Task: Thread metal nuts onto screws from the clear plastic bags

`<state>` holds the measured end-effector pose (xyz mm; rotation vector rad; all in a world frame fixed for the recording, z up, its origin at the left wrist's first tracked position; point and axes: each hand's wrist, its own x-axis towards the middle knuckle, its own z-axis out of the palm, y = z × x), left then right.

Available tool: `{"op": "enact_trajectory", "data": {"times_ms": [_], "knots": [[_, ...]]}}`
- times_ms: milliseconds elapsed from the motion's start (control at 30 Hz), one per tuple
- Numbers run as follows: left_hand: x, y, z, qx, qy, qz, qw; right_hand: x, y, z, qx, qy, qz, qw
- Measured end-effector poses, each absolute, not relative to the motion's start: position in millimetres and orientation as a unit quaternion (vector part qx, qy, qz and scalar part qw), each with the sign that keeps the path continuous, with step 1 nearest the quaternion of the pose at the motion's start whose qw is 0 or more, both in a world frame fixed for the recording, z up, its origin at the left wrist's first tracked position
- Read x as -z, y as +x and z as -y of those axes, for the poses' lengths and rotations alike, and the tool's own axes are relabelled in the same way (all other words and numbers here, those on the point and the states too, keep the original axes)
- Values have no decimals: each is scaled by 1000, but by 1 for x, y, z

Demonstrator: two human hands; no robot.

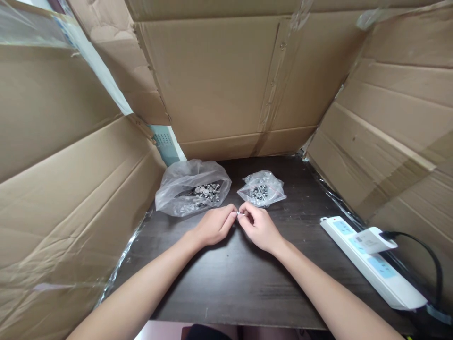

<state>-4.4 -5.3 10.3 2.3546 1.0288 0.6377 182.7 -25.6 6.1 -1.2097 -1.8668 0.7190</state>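
Note:
My left hand (216,224) and my right hand (259,225) meet fingertip to fingertip above the dark table, both closed in a pinch. Between them shows a small shiny metal piece (239,214), held at both sides; its exact shape is too small to make out. Just beyond my left hand lies an open clear plastic bag (173,191) with many round metal parts (206,191) inside. A smaller clear zip bag (276,189), holding small metal pieces (260,192), sits beyond my right hand.
Cardboard walls (219,80) enclose the dark table (226,288) at the left, back and right. Along the right side lies a white power strip (375,264) with a white plug-in adapter (371,240) and a black cable (430,252).

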Motion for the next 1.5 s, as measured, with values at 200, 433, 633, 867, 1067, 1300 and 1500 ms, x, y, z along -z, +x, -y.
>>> {"op": "enact_trajectory", "data": {"times_ms": [200, 433, 633, 867, 1067, 1300, 1500], "knots": [[-11, -4, 6, -244, 866, -363, 243, -8, 183, 27, -281, -473, 744, 379], [-11, -6, 7, -245, 864, -365, 247, -8, 183, 27, -281, -492, 739, 364], [-10, -6, 7, -246, 862, -369, 244, -13, 184, 28, -301, -477, 730, 385], [-9, -7, 6, -260, 858, -364, 251, -10, 184, 26, -289, -481, 737, 378], [-9, -6, 6, -260, 858, -360, 257, -9, 184, 26, -282, -502, 725, 377], [-9, -5, 7, -255, 859, -367, 249, -11, 185, 26, -293, -492, 728, 377], [-9, -5, 6, -259, 857, -364, 257, -9, 185, 25, -277, -511, 726, 367]]}}
